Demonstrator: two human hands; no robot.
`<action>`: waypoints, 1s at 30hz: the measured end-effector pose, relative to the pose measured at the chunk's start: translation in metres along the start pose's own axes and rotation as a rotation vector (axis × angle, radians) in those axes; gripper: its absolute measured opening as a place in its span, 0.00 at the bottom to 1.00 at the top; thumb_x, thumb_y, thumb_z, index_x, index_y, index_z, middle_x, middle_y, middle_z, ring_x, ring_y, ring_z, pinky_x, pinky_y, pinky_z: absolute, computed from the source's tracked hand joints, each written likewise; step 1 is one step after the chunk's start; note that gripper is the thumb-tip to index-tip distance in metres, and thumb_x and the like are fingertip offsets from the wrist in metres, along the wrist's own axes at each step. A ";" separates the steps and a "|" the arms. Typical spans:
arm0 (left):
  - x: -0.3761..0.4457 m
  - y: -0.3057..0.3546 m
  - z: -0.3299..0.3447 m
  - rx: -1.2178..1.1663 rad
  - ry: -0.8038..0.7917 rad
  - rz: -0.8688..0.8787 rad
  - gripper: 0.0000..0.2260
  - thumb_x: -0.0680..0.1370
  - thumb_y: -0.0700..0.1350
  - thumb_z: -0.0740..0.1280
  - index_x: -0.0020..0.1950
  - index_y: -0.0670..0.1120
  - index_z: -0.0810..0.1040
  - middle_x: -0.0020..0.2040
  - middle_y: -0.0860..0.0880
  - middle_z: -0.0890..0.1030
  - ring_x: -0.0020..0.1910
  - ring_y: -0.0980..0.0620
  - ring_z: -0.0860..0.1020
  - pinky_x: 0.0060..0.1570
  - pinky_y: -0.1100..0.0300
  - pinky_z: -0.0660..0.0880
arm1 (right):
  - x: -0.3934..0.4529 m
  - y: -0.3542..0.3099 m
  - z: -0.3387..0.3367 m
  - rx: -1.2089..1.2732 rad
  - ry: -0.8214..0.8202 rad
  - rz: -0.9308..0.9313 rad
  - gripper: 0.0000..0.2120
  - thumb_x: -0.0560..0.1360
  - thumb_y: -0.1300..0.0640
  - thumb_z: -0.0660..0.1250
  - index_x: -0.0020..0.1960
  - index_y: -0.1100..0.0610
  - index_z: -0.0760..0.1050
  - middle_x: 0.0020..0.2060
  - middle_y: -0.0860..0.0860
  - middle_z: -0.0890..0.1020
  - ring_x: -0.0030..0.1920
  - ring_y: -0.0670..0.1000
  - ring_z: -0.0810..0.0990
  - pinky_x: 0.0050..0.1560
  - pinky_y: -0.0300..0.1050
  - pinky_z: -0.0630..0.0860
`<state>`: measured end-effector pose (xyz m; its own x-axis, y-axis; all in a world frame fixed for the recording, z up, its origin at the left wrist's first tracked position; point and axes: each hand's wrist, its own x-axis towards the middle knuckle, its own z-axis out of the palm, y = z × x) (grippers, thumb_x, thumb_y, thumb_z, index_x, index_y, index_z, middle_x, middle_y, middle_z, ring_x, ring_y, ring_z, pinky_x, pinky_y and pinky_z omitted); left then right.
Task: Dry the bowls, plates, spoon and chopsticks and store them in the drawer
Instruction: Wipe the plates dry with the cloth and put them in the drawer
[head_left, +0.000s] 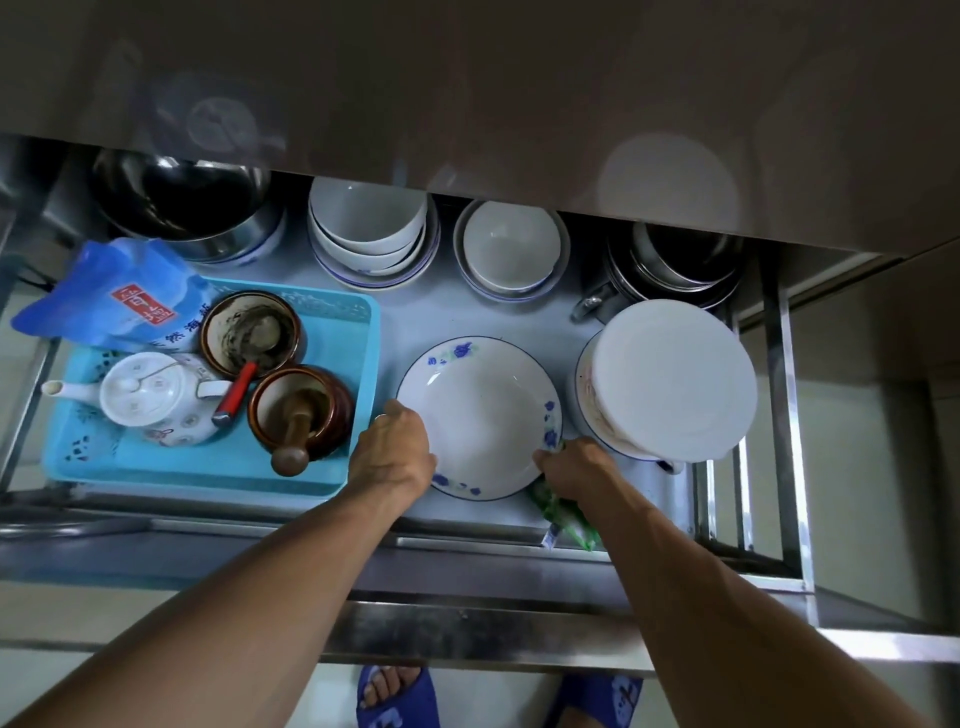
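So both hands are on the blue-flowered plate (480, 415) down in the open drawer (467, 566): left hand (395, 452) grips its left rim, right hand (571, 467) pinches the right rim plus a green cloth (566, 525), beside the blue tray (332, 332).

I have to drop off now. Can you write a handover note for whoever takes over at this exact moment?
Left hand: grips the near-left rim of the blue-flowered plate.
Right hand: holds the plate's near-right rim together with a green cloth.
The plate is over the open drawer floor, between the blue tray and the covered dish stack; whether it rests there yet I cannot tell.
Done: white bowl stacks at the back.
Left: release the plate; spoon and chopsticks not in view.
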<state>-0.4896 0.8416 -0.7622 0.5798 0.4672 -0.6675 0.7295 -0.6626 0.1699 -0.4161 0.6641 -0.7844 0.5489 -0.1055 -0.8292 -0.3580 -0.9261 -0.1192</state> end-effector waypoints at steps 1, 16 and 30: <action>0.001 0.000 0.001 -0.002 0.002 -0.003 0.24 0.77 0.44 0.73 0.66 0.37 0.66 0.63 0.39 0.77 0.62 0.39 0.77 0.56 0.52 0.74 | 0.002 0.000 0.001 -0.008 0.004 -0.004 0.15 0.80 0.47 0.63 0.57 0.58 0.73 0.47 0.54 0.76 0.40 0.52 0.74 0.44 0.43 0.69; -0.004 -0.008 -0.008 -0.135 -0.164 -0.036 0.24 0.74 0.50 0.69 0.65 0.39 0.70 0.55 0.41 0.80 0.50 0.41 0.81 0.45 0.55 0.78 | -0.020 -0.004 -0.003 -0.104 0.003 -0.077 0.07 0.77 0.55 0.63 0.53 0.57 0.72 0.47 0.55 0.78 0.47 0.56 0.75 0.47 0.44 0.70; -0.160 0.014 -0.121 0.259 0.194 0.386 0.25 0.79 0.58 0.63 0.72 0.47 0.69 0.69 0.47 0.72 0.68 0.46 0.70 0.65 0.52 0.69 | -0.209 -0.008 -0.088 -0.023 0.258 -0.214 0.11 0.78 0.50 0.61 0.54 0.56 0.74 0.57 0.59 0.81 0.57 0.61 0.79 0.51 0.45 0.71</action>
<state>-0.5284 0.8284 -0.5653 0.8642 0.2436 -0.4403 0.3490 -0.9205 0.1757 -0.4613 0.6620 -0.5621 0.7837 0.0063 -0.6211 -0.1991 -0.9446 -0.2608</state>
